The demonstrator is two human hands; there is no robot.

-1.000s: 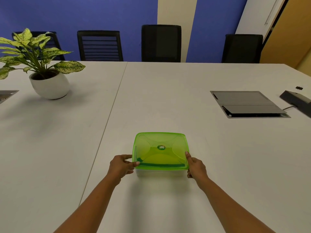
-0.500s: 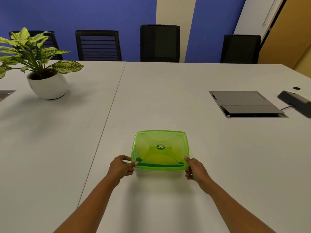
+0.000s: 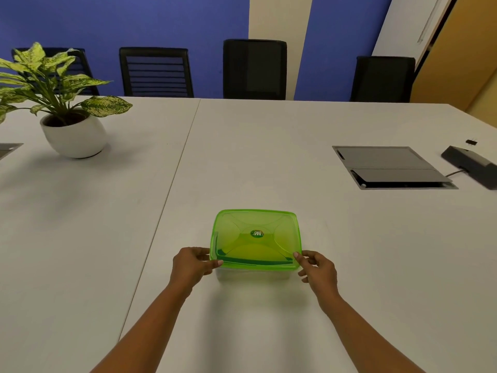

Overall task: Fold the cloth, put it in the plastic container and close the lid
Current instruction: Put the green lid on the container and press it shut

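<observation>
A clear plastic container point(image 3: 252, 275) stands on the white table point(image 3: 269, 157) with its translucent green lid point(image 3: 255, 238) lying on top. A dark green band shows through the lid near its front edge; I cannot tell whether it is the cloth. My left hand point(image 3: 189, 267) pinches the lid's near left corner between thumb and fingers. My right hand point(image 3: 318, 270) is at the near right corner, fingers loosely apart, with only one fingertip touching the lid's edge.
A potted plant point(image 3: 72, 130) in a white pot stands at the far left. A grey cable hatch point(image 3: 390, 166) is set into the table at the right, with a dark device point(image 3: 470, 165) beyond it. Black chairs point(image 3: 254, 68) line the far edge.
My right hand has slid off the top of the lid's near right corner, outward and toward me, and its fingers have loosened. My left hand keeps its pinch. The container has not moved.
</observation>
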